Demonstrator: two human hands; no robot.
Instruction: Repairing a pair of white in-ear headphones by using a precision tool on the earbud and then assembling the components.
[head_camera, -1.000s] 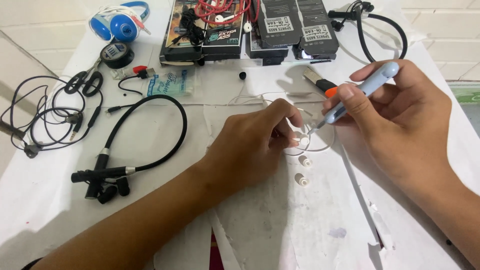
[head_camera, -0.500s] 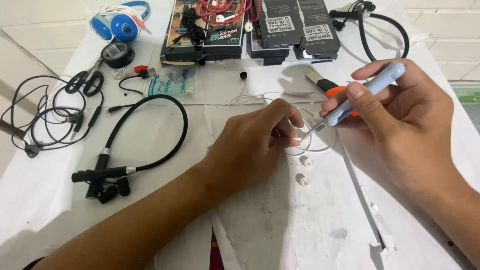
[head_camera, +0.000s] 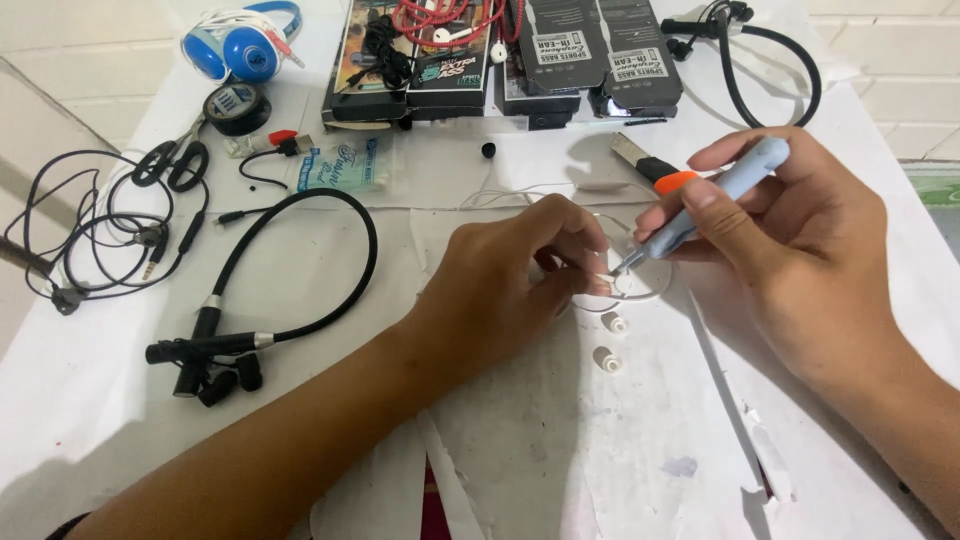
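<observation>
My left hand (head_camera: 510, 285) is resting palm down near the middle of the white paper-covered table (head_camera: 560, 460), its fingers curling inward and pinching something small at the fingertips; I am judging it to be the end of a thin white earphone wire (head_camera: 640, 293), though the pinched part itself is hiding under my fingers, so I cannot tell exactly what sits in the grip. Moving rightward, the wire is looping in a pale ring just beside those fingertips, and two small white earbud pieces (head_camera: 610, 342) are lying on the paper just below the loop, apart from both hands. Further right, my right hand (head_camera: 800, 250) is grasping a light blue pen-shaped tool (head_camera: 705, 205) in a writing grip, thumb and forefinger closing around its barrel. The tool's long axis is slanting from upper right down to lower left, and its fine tip is pointing straight at my left fingertips, nearly touching the pinched spot. So the work point is lying directly left of and slightly below the right hand, between the two hands, with the left hand already on it and the right hand's tool the nearer moving part. An orange-handled cutter (head_camera: 655, 170) is lying just behind the tool, partly hidden by my right fingers.
</observation>
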